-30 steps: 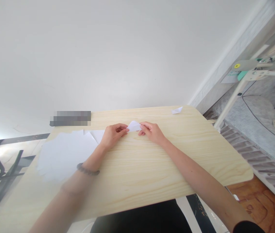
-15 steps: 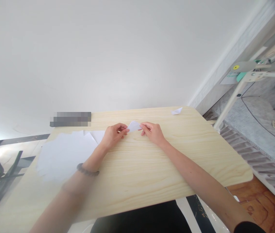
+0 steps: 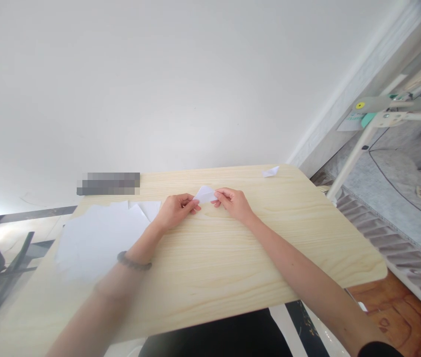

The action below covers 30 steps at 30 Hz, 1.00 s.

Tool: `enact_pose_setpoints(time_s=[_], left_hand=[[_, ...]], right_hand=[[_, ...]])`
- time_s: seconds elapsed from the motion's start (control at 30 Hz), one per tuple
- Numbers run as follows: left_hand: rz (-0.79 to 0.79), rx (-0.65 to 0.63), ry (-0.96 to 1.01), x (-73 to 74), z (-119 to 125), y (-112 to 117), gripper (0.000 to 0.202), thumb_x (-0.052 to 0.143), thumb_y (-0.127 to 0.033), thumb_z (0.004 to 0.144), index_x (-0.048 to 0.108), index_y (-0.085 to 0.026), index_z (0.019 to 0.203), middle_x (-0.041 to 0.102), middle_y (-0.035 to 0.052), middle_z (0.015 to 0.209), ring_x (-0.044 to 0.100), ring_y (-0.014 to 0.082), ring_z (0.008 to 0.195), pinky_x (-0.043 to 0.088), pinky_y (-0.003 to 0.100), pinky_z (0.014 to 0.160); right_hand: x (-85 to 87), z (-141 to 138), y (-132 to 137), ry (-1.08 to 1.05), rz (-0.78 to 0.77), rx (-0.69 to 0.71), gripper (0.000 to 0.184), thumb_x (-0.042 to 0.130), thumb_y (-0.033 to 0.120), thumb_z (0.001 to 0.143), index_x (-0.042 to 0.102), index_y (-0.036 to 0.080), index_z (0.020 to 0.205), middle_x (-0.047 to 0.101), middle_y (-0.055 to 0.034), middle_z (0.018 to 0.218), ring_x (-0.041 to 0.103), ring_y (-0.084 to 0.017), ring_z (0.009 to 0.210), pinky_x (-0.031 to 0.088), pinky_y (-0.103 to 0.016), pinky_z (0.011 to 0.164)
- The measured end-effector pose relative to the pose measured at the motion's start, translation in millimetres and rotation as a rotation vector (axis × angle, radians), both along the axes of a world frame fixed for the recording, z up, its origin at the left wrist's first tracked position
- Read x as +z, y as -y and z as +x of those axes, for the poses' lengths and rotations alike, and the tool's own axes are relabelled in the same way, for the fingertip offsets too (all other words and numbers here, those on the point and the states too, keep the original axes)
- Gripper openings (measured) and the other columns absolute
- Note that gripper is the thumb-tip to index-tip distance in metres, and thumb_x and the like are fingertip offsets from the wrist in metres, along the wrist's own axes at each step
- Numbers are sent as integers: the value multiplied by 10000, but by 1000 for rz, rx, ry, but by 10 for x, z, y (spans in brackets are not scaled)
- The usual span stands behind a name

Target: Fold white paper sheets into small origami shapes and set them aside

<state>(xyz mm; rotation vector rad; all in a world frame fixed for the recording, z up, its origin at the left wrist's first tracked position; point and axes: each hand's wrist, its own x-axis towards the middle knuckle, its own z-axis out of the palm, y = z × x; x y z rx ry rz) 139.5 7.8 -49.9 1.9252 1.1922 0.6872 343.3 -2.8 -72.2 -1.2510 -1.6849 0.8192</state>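
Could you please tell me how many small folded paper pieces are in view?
2. The held piece is pinched between the left hand and right hand; the far piece lies at the far right corner of the table. Loose sheets may hide more.

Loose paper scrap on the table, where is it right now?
In the head view, the paper scrap lies near the far right corner of the wooden table, beyond the right hand.

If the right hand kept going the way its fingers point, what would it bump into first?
Most likely the left hand. The right hand points leftward, pinching the small folded paper, and the left hand grips that paper's other end, straight in its path, as far as depth shows.
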Motion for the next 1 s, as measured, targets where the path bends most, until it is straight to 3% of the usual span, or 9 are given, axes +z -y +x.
enact_pose_setpoints(time_s=[0.17,0.4,0.73,1.0], left_hand=[[-34,-50,-1,-13,-31,-2,411,420,-507,779,657,-172,809,677,25,687,524,122,511,343,213,466],[-6,-17,-29,18,3,2,403,427,-492,777,669,-170,753,670,17,638,512,119,487,346,217,472],[25,-51,-52,40,-2,1,444,349,-473,828,645,-151,751,670,26,671,564,138,587,396,225,589],[-82,-68,16,74,17,66,431,391,-509,798,615,-142,833,663,10,707,513,100,524,312,190,466]], right_hand=[[10,6,16,15,-3,59,261,445,372,816,608,179,880,661,-22,691,598,-108,572,469,-224,607],[29,-2,30,55,4,63,271,424,374,826,612,178,820,636,-11,641,582,-106,558,462,-219,590],[57,-12,60,103,22,94,271,404,353,837,596,169,784,622,-5,628,568,-96,561,443,-202,585],[49,-13,75,98,-27,155,249,430,359,819,580,161,807,600,1,594,521,-80,511,400,-183,519]])
